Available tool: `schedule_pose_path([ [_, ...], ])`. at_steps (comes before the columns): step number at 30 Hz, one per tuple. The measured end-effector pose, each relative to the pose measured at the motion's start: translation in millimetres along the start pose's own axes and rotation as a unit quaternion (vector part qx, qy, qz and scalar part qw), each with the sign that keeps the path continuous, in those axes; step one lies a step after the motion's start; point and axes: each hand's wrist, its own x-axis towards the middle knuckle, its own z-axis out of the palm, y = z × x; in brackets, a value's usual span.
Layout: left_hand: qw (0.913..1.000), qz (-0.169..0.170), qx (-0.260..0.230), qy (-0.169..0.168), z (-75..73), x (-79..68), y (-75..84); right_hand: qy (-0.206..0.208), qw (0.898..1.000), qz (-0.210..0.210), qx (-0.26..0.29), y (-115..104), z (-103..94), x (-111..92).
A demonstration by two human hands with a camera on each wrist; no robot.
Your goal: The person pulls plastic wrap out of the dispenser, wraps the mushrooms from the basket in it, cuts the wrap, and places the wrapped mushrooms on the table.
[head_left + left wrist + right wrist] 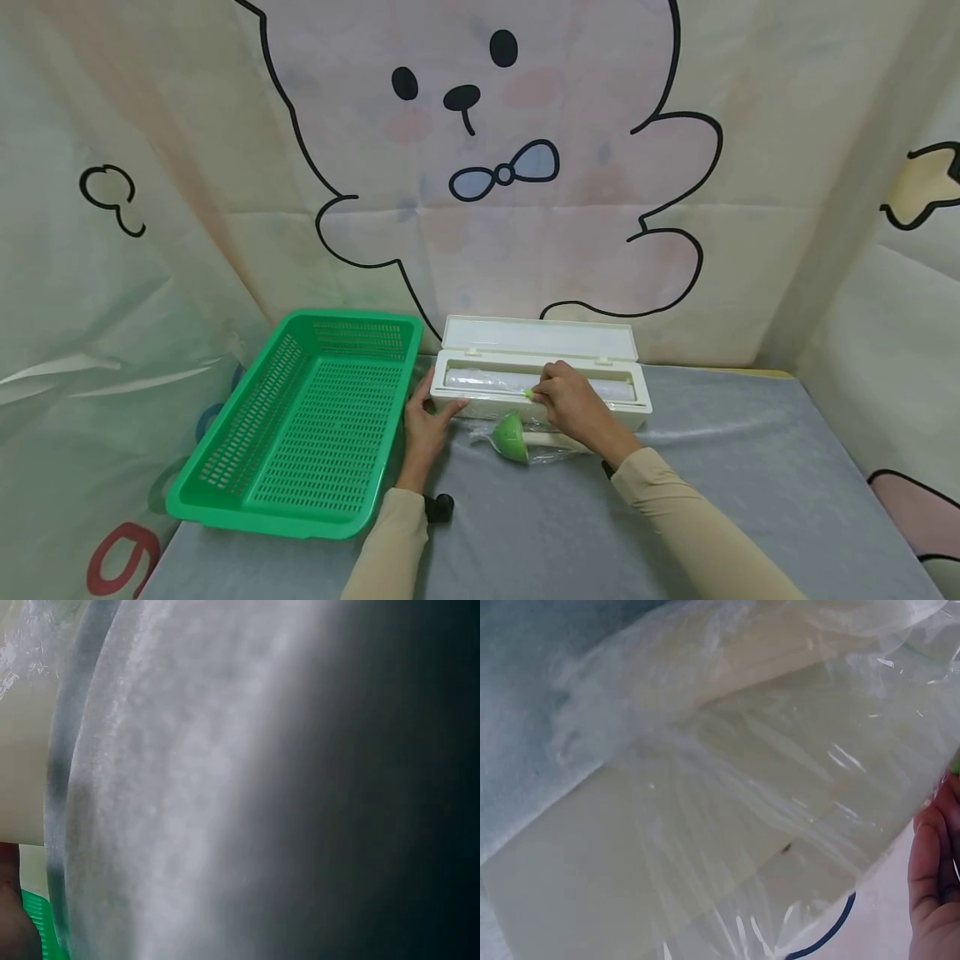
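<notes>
A white cling film dispenser (540, 408) stands at the back of the table with its lid (538, 337) raised. Inside it lies a roll of clear film (487, 380). My left hand (424, 433) grips the dispenser's left end, thumb along the front edge. On the dispenser's front rail, my right hand (577, 407) pinches a small green slide cutter (529, 393). Clear film (742, 772) hangs down the dispenser's front. Below it a thing with a green cup-shaped head (511, 437) and a pale handle (551, 441) lies under film, its handle end hidden behind my right forearm.
A green slotted basket (281, 523) stands left of the dispenser, close beside my left hand. Grey cloth (720, 467) covers the table. A printed curtain (750, 250) hangs right behind the dispenser and along both sides.
</notes>
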Motion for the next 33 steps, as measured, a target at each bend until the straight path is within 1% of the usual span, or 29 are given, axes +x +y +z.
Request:
schedule_pose_path([
  [9,0.9997,-0.025,0.001,0.004,-0.4,0.0,1.7,-0.003,1.0,-0.016,-0.016,2.1,-3.3,-1.7],
  [12,0.9997,-0.022,0.006,0.009,0.6,-0.5,4.3,-0.003,1.0,-0.022,-0.022,3.1,-4.2,-2.8],
  [14,0.9997,-0.022,0.009,0.01,1.0,-1.3,10.1,-0.004,0.999,-0.024,-0.024,3.4,-5.1,-3.3],
  [16,0.9998,-0.018,0.009,0.008,0.3,-2.5,19.6,-0.006,0.999,-0.025,-0.025,3.8,-6.0,-3.8],
  [20,0.9997,-0.024,0.008,-0.001,-2.4,-4.7,38.3,-0.01,0.999,-0.025,-0.03,5.2,-7.2,-4.9],
  [22,0.9996,-0.026,0.009,0.0,-3.1,-5.6,43.1,-0.011,0.999,-0.027,-0.033,6.3,-7.6,-5.8],
  [25,0.9996,-0.027,0.01,0.003,-3.0,-6.4,45.6,-0.011,0.999,-0.033,-0.038,8.2,-8.2,-7.3],
  [33,0.9995,-0.032,0.006,0.005,-1.9,-7.1,45.7,0.002,0.998,-0.041,-0.039,11.5,-8.9,-10.6],
])
